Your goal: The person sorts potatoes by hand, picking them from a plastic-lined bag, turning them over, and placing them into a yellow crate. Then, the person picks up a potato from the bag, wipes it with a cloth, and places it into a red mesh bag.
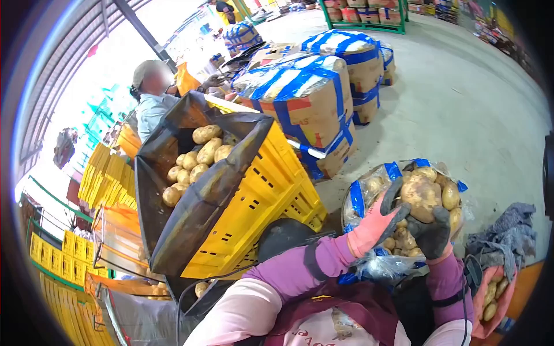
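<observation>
Both hands wear pink gloves with dark grey palms and fingers. A large, dirt-marked potato (420, 195) is between them, over a round container (353, 199) wrapped in clear plastic and blue tape. My left hand (379, 220) is at the potato's left side, thumb and fingers curved around its edge. From below and to the right, my right hand (431, 232) grips the same potato. Smaller potatoes (404, 239) lie in the container under and around the hands. Part of the pile is hidden by my gloves.
At left, yellow crates (254, 202) carry a dark-lined bin of potatoes (209, 151). Taped cartons (311, 109) stand ahead. A co-worker (153, 98) is behind the bin. To my right are a pink sack of potatoes (490, 300) and a grey cloth (508, 236).
</observation>
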{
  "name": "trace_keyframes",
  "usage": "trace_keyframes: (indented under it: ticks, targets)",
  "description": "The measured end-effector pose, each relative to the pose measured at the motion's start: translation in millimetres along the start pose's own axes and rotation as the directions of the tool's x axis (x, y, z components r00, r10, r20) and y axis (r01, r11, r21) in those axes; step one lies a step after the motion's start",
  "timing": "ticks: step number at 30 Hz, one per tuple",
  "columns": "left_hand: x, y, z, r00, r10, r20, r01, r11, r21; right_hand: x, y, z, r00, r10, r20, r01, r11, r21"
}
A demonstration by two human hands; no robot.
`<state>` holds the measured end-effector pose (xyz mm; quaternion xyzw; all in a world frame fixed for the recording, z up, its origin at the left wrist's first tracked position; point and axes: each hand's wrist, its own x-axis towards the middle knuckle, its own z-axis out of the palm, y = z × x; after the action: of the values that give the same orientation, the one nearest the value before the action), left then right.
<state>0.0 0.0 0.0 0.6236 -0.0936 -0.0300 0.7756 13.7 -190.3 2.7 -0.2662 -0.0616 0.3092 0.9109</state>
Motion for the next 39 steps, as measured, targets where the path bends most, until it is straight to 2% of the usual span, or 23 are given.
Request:
trace_keyframes:
  ticks: [1, 2, 3, 5, 6, 7, 8, 9, 10, 11, 12, 13, 14, 16, 18, 19, 22, 29, 31, 34, 37, 38, 39]
  targets:
    - [-1, 6, 1, 0.998, -0.067, 0.011, 0.067, 0.997, -0.027, -1, 4, -4, 0.989, -0.136, -0.051, 0.102, 0.902, -0.420]
    - [-2, 10, 1, 0.991, -0.133, 0.022, 0.134, 0.990, -0.054, -3, 4, -5, 0.962, -0.271, -0.044, 0.142, 0.628, -0.765]
    - [-4, 12, 5, 0.988, -0.153, 0.029, 0.154, 0.987, -0.037, -10, 4, -3, 0.959, -0.278, -0.056, 0.144, 0.646, -0.750]
    - [-2, 17, 7, 0.965, -0.224, 0.138, 0.251, 0.940, -0.230, -14, -4, 21, 0.961, -0.274, -0.016, 0.217, 0.794, -0.568]
    - [-1, 20, 8, 0.972, -0.184, 0.143, 0.207, 0.964, -0.166, -12, -1, 17, 0.945, -0.324, -0.029, 0.221, 0.705, -0.674]
    - [-2, 20, 8, 0.972, -0.185, 0.144, 0.208, 0.964, -0.167, -14, 0, 17, 0.945, -0.325, -0.031, 0.220, 0.705, -0.674]
    - [-3, 19, 8, 0.962, -0.219, 0.164, 0.257, 0.928, -0.271, -15, 1, 18, 0.906, -0.413, 0.091, 0.287, 0.442, -0.850]
    - [-3, 23, 8, 0.950, -0.249, 0.188, 0.303, 0.880, -0.367, -15, 3, 19, 0.858, -0.457, 0.235, 0.327, 0.133, -0.936]
    - [-4, 28, 8, 0.951, -0.246, 0.187, 0.300, 0.882, -0.364, -14, 2, 23, 0.872, -0.446, 0.203, 0.343, 0.259, -0.903]
    - [-6, 33, 9, 0.933, -0.295, 0.205, 0.357, 0.824, -0.440, -15, -2, 25, 0.871, -0.446, 0.206, 0.346, 0.258, -0.902]
    - [-7, 40, 11, 0.912, -0.340, 0.227, 0.409, 0.757, -0.510, -15, -7, 27, 0.882, -0.444, 0.156, 0.330, 0.348, -0.877]
    - [-6, 45, 11, 0.913, -0.339, 0.228, 0.408, 0.758, -0.508, -17, -13, 29, 0.893, -0.438, 0.105, 0.313, 0.436, -0.844]
    - [-5, 49, 12, 0.919, -0.317, 0.235, 0.394, 0.765, -0.509, -21, -21, 33, 0.892, -0.440, 0.106, 0.314, 0.435, -0.844]
    - [-2, 45, 11, 0.925, -0.290, 0.246, 0.378, 0.772, -0.511, -29, -35, 39, 0.957, -0.260, -0.130, 0.043, 0.569, -0.821]
    - [0, 32, 5, 0.965, -0.167, 0.201, 0.217, 0.940, -0.263, -28, -29, 33, 0.941, -0.309, -0.138, 0.076, 0.589, -0.804]
    - [-2, 30, 5, 0.965, -0.166, 0.202, 0.217, 0.940, -0.263, -27, -26, 29, 0.924, -0.352, -0.148, 0.107, 0.611, -0.784]
    - [-5, 31, 6, 0.963, -0.184, 0.196, 0.239, 0.920, -0.311, -27, -25, 20, 0.910, -0.409, -0.064, 0.175, 0.521, -0.835]
    - [-8, 43, 5, 0.934, -0.188, 0.305, 0.294, 0.889, -0.352, -32, -24, 19, 0.896, -0.442, -0.048, 0.218, 0.530, -0.820]
    - [-8, 43, 3, 0.922, -0.203, 0.331, 0.319, 0.882, -0.348, -30, -24, 10, 0.894, -0.447, 0.011, 0.239, 0.457, -0.857]
    - [-9, 46, 4, 0.906, -0.209, 0.369, 0.336, 0.885, -0.324, -27, -16, 2, 0.879, -0.466, 0.098, 0.334, 0.457, -0.825]
    - [-14, 55, 7, 0.917, -0.171, 0.361, 0.300, 0.892, -0.337, -24, -14, 1, 0.897, -0.433, 0.089, 0.288, 0.419, -0.861]
    - [-13, 59, 7, 0.918, -0.198, 0.343, 0.333, 0.854, -0.399, -18, -2, -18, 0.870, -0.489, -0.068, 0.228, 0.521, -0.822]
    - [-13, 64, 7, 0.920, -0.223, 0.324, 0.359, 0.811, -0.461, -15, -2, -25, 0.871, -0.486, -0.068, 0.227, 0.521, -0.823]
